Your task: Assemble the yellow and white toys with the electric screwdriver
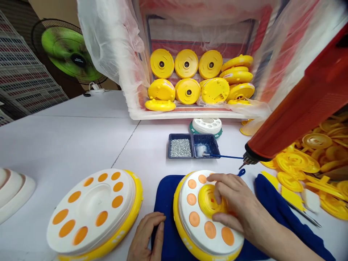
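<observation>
My right hand grips a yellow round disc at the centre of a white round top with orange dots on a yellow base. Fingers and thumb span the disc, hiding its right side. Resting beside this unit, at the edge of a blue mat, is my left hand; its fingers are curled loosely with the thumb close to them, and nothing shows between them. Farther left lies a similar white unit with orange dots and a bare recess in its centre.
An orange electric screwdriver hangs at right, over a blue stick. Blue trays hold screws and white grease. Behind stands a lined crate of yellow discs. Yellow parts and tweezers lie at right; a fan stands behind left.
</observation>
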